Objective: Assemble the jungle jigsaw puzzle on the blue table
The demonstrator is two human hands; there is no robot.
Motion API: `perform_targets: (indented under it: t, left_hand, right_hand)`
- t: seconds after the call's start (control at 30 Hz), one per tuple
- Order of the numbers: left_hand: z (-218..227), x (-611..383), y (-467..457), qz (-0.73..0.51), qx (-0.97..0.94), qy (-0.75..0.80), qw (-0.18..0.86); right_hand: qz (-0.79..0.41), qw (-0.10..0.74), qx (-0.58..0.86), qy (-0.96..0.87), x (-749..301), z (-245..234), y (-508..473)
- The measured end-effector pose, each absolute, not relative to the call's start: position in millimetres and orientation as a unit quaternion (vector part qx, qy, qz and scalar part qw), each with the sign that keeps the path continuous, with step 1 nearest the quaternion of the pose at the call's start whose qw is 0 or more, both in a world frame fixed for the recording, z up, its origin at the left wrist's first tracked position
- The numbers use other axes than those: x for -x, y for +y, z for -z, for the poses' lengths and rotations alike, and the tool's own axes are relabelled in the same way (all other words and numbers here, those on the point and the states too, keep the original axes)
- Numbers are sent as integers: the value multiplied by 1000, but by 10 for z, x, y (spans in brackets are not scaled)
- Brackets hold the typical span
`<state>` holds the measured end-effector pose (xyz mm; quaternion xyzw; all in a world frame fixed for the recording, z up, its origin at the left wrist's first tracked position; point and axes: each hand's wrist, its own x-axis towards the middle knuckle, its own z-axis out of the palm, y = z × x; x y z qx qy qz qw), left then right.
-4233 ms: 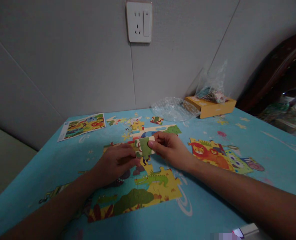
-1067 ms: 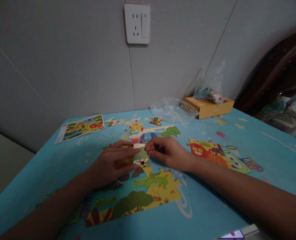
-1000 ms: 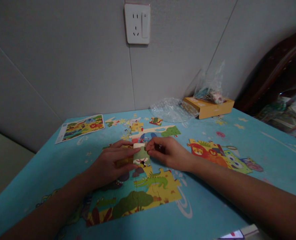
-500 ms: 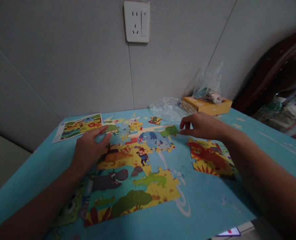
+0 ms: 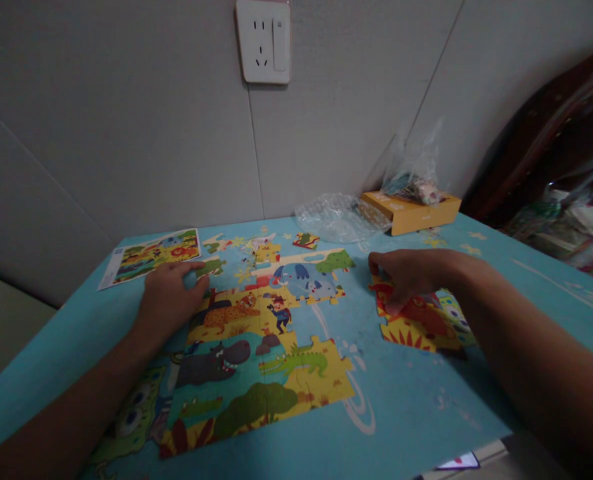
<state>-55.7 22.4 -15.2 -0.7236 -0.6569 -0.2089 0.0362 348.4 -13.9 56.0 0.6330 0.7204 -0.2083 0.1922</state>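
Observation:
A partly joined animal jigsaw (image 5: 256,347) lies on the blue table (image 5: 401,413). My left hand (image 5: 169,299) rests at the jigsaw's upper left corner, fingers curled, fingertips touching a small green piece (image 5: 210,267). My right hand (image 5: 409,275) lies on the top left corner of a separate joined block with a lion (image 5: 416,325), fingers bent down on it. A strip with blue elephants (image 5: 309,277) sits between the hands.
A printed reference picture (image 5: 151,257) lies at the far left. Loose pieces (image 5: 306,240) sit near the wall. A crumpled clear bag (image 5: 339,219) and a yellow box (image 5: 411,210) holding another bag stand at the back right. A wall socket (image 5: 263,41) is above.
Both hands left the green piece now set in the jigsaw's middle. The left hand moved to the upper left corner; the right hand swung right and came down on the lion block.

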Motion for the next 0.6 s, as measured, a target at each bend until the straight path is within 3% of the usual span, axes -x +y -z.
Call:
perform_targets:
  t: [0.6]
  left_hand:
    - [174, 529, 191, 216, 767, -604, 29]
  right_hand:
    - [206, 175, -626, 731, -3485, -517, -138]
